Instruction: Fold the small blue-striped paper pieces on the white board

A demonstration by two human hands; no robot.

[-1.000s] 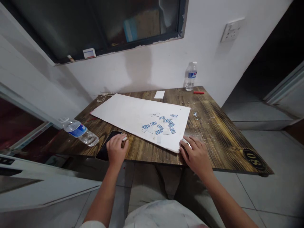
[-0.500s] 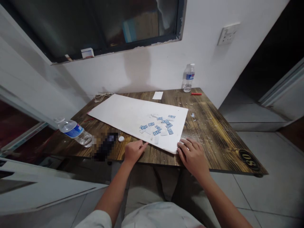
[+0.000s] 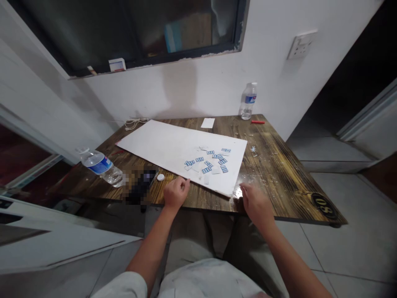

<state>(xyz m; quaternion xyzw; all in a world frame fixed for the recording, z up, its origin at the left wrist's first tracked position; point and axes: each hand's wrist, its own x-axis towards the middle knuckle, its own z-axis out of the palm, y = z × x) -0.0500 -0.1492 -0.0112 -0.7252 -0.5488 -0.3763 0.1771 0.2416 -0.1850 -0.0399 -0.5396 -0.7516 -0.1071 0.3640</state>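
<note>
My left hand [image 3: 176, 193] is closed beside the near edge of the white board [image 3: 161, 142], its fingers curled and anything inside them hidden. My right hand [image 3: 257, 205] is just off the board's near right corner, fingers drawn together over the table. Whether it pinches something small cannot be made out. Scattered on the right part of the board lie several small paper pieces with blue-outlined marks [image 3: 207, 168], among plain pale scraps [image 3: 206, 179]. A white star-shaped cutout [image 3: 253, 149] rests on the wood right of the board.
The dark wooden table [image 3: 288, 194] stands against the wall. A water bottle [image 3: 101, 164] lies tilted at left, near a white cap [image 3: 160, 177] and a pixelated dark object [image 3: 141, 186]. Farther back are another bottle [image 3: 249, 101], a red stick [image 3: 258, 122], white paper [image 3: 207, 123] and a cable [image 3: 133, 123].
My right hand has come away from the board's corner, and its spread fingers have curled together. My left hand's thumb has drawn in toward its fist. The view has shifted slightly.
</note>
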